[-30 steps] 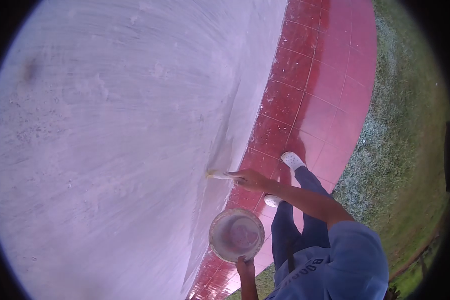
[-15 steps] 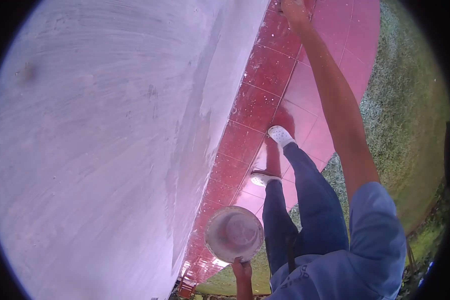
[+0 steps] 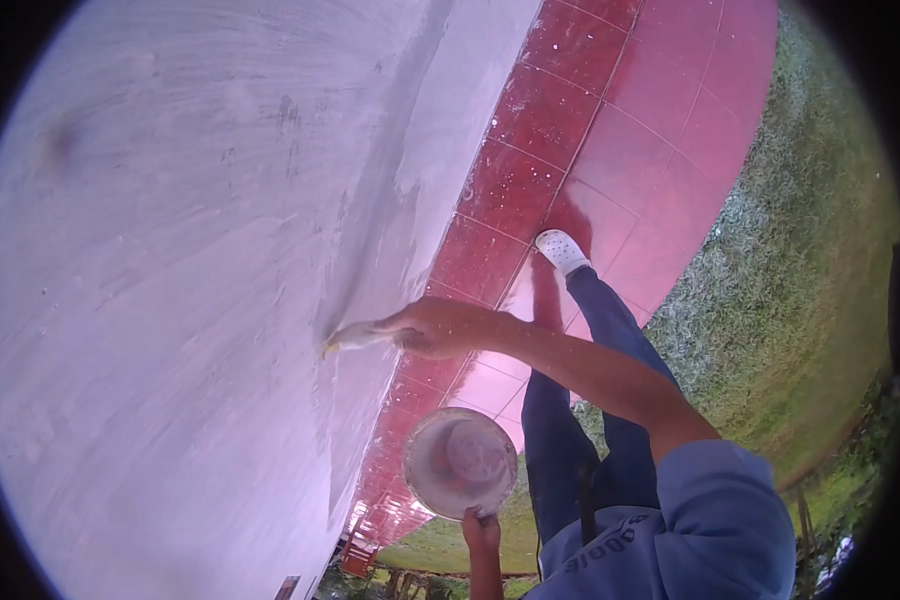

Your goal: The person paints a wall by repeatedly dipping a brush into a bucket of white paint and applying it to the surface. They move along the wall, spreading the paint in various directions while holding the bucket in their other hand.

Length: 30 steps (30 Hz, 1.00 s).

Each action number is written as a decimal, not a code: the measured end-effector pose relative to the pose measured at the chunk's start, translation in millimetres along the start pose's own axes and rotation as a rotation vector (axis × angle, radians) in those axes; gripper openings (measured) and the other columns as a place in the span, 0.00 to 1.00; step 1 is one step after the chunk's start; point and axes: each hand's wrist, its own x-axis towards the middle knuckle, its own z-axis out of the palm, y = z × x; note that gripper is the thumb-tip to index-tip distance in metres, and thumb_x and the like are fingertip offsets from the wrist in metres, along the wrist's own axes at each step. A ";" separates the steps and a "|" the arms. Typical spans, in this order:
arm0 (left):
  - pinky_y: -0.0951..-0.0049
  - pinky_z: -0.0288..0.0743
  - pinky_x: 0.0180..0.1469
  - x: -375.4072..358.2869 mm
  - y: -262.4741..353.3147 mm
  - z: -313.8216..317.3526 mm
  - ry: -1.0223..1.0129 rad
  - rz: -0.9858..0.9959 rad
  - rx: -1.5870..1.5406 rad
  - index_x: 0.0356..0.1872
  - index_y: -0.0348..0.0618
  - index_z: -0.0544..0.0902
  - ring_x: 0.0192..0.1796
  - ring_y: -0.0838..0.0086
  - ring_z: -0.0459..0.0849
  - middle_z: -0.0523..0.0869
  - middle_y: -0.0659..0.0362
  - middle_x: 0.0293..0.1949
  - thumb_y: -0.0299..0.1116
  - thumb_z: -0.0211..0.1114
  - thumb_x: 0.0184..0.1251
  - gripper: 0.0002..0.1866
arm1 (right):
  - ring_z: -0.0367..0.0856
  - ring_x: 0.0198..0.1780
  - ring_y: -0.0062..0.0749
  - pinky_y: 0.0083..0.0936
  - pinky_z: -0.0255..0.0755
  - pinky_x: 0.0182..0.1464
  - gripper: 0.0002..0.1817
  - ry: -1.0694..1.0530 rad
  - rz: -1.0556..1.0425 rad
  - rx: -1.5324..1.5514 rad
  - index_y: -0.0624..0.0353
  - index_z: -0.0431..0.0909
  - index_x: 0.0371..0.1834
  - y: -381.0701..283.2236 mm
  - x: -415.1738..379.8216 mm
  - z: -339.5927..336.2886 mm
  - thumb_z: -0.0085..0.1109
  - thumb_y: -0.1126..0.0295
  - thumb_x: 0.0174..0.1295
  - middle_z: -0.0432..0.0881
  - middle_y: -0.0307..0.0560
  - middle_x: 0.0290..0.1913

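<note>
My right hand [image 3: 438,327] is closed around a whitish paintbrush [image 3: 365,335]. The yellowish tip of the brush meets the pale wall [image 3: 200,300], at the lower end of a darker, wet-looking streak [image 3: 385,170]. Below it, my left hand [image 3: 481,530] grips the rim of a round, paint-smeared bucket [image 3: 416,462]. The bucket's open top faces me, and some pale stuff shows at its bottom. Most of the left fingers are hidden behind the rim.
Red tiles [image 3: 515,185] spotted with white drops run along the wall's foot, beside pinkish tiles [image 3: 620,190]. One white clog [image 3: 562,250] stands there. Grass [image 3: 750,290] borders the tiles. A reddish chair-like object [image 3: 358,555] is at the lower edge.
My right hand has swung from the top edge down and leftward to the wall, bringing the paintbrush into view. The bucket stays in my left hand, shifted slightly.
</note>
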 end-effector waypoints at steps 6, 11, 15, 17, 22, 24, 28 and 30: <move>0.48 0.70 0.68 28.9 -14.6 -24.5 -0.006 0.003 -0.070 0.65 0.33 0.65 0.65 0.54 0.74 0.74 0.48 0.63 0.17 0.55 0.54 0.32 | 0.60 0.19 0.14 0.17 0.55 0.19 0.24 0.705 0.170 0.055 0.57 0.73 0.68 -76.3 -36.2 -220.3 0.57 0.69 0.68 0.70 0.31 0.23; 0.47 0.70 0.68 63.2 -32.1 -41.5 -0.044 -0.020 -0.143 0.67 0.34 0.64 0.66 0.53 0.73 0.73 0.47 0.65 0.18 0.55 0.54 0.33 | 0.64 0.19 0.15 0.20 0.60 0.20 0.23 1.332 -0.189 0.238 0.60 0.71 0.68 -7.8 11.9 -224.1 0.52 0.66 0.72 0.69 0.31 0.22; 0.45 0.70 0.68 81.3 -53.0 -63.4 -0.007 0.024 -0.151 0.67 0.34 0.64 0.65 0.52 0.73 0.73 0.47 0.64 0.19 0.55 0.54 0.33 | 0.80 0.59 0.47 0.26 0.73 0.57 0.29 1.198 -0.271 -0.121 0.77 0.53 0.74 42.8 84.9 -10.4 0.47 0.74 0.74 0.72 0.73 0.65; 0.45 0.70 0.67 103.4 -69.5 -92.1 -0.024 -0.007 -0.179 0.67 0.35 0.64 0.65 0.52 0.74 0.73 0.47 0.64 0.20 0.55 0.54 0.34 | 0.84 0.49 0.50 0.29 0.74 0.48 0.31 0.898 -0.252 0.103 0.72 0.51 0.76 44.8 68.4 126.4 0.48 0.78 0.71 0.75 0.76 0.58; 0.46 0.73 0.64 131.9 -105.0 -148.4 0.052 -0.039 -0.252 0.67 0.38 0.64 0.64 0.53 0.74 0.73 0.49 0.63 0.21 0.57 0.53 0.34 | 0.73 0.23 0.29 0.30 0.70 0.29 0.30 0.056 -0.190 0.026 0.56 0.60 0.76 88.5 46.6 308.5 0.52 0.72 0.72 0.83 0.56 0.33; 0.46 0.73 0.64 135.8 -118.5 -176.3 0.056 -0.013 -0.289 0.68 0.39 0.64 0.64 0.53 0.74 0.74 0.49 0.63 0.22 0.57 0.53 0.35 | 0.69 0.20 0.23 0.27 0.68 0.25 0.27 -0.116 -0.129 0.021 0.53 0.65 0.75 84.3 60.7 291.6 0.53 0.69 0.72 0.82 0.47 0.30; 0.45 0.73 0.63 154.7 -137.3 -226.7 0.117 -0.032 -0.346 0.68 0.45 0.65 0.64 0.53 0.74 0.73 0.50 0.62 0.22 0.58 0.53 0.36 | 0.59 0.19 0.11 0.13 0.52 0.18 0.26 0.195 0.210 0.148 0.52 0.75 0.68 65.4 71.4 128.9 0.62 0.73 0.64 0.73 0.32 0.24; 0.43 0.73 0.62 168.0 -146.6 -256.4 0.102 -0.028 -0.384 0.69 0.48 0.64 0.64 0.52 0.74 0.73 0.50 0.63 0.21 0.56 0.53 0.37 | 0.55 0.17 0.10 0.13 0.49 0.17 0.28 0.416 0.110 0.176 0.54 0.72 0.69 49.5 46.3 66.7 0.60 0.76 0.63 0.73 0.32 0.25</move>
